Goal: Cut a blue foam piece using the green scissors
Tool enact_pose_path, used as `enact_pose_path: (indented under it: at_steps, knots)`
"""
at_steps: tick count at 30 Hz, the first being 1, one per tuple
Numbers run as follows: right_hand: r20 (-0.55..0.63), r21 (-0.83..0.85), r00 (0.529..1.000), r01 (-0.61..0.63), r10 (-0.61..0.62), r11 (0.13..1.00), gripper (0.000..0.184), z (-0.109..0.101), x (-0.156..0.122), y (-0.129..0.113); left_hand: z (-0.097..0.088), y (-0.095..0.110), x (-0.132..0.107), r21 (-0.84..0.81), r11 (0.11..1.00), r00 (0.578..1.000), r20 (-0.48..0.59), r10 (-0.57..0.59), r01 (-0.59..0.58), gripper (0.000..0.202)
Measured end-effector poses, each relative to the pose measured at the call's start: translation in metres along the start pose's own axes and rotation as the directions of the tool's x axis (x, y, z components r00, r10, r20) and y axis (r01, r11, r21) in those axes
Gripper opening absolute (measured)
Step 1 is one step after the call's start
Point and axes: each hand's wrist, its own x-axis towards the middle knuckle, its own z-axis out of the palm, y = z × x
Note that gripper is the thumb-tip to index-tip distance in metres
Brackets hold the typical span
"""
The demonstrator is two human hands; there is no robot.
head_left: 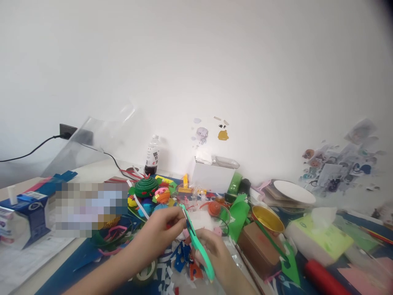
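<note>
My right hand (213,246) is wrapped round a pair of green scissors (198,241), whose tips point up and away from me. Close to the blades, my left hand (168,221) is closed in a pinch. Whatever lies between its fingertips is too small or hidden to make out. Below both hands are blue foam scraps (181,257), an orange-red cut piece (195,271) and many white paper bits. Just beyond the left hand sit a green ribbed dome (146,187) and an orange and pink ball-like piece (161,195).
A dark-liquid bottle (152,155) and a white box (211,175) stand by the wall. On the right are a brown box (259,250), a gold bowl (267,219), a tissue pack (321,237) and a red roll (325,278). A milk carton (33,219) stands left.
</note>
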Motion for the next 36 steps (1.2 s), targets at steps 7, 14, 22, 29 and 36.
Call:
enact_pose_path:
  at_steps: [7, 14, 22, 29, 36]
  knots:
    - [0.088, 0.062, 0.995, -0.044, 0.038, 0.997, 0.044, 0.001, 0.0, 0.001, 0.001, -0.003, -0.002, -0.037, 0.999, 1.0, 0.011, 0.008, -0.008, 0.021]
    - [0.089, 0.035, 0.995, -0.04, 0.037, 0.999, 0.05, 0.004, 0.001, 0.0, 0.002, -0.001, -0.002, -0.07, 0.997, 1.0, 0.0, 0.012, -0.012, 0.023]
    - [0.077, -0.063, 0.997, -0.003, 0.008, 0.998, 0.04, 0.002, 0.002, 0.001, 0.004, -0.011, 0.001, -0.089, 0.996, 1.0, 0.02, 0.021, -0.019, 0.02]
    - [0.087, -0.132, 0.996, 0.012, -0.001, 0.991, 0.028, -0.002, 0.003, 0.007, 0.003, -0.01, 0.001, -0.103, 0.995, 1.0, 0.024, 0.017, -0.014, 0.02]
    - [0.042, -0.164, 0.999, 0.022, -0.015, 0.986, 0.023, 0.001, 0.002, -0.002, 0.004, -0.008, 0.002, -0.108, 0.994, 1.0, 0.013, -0.017, 0.018, 0.02]
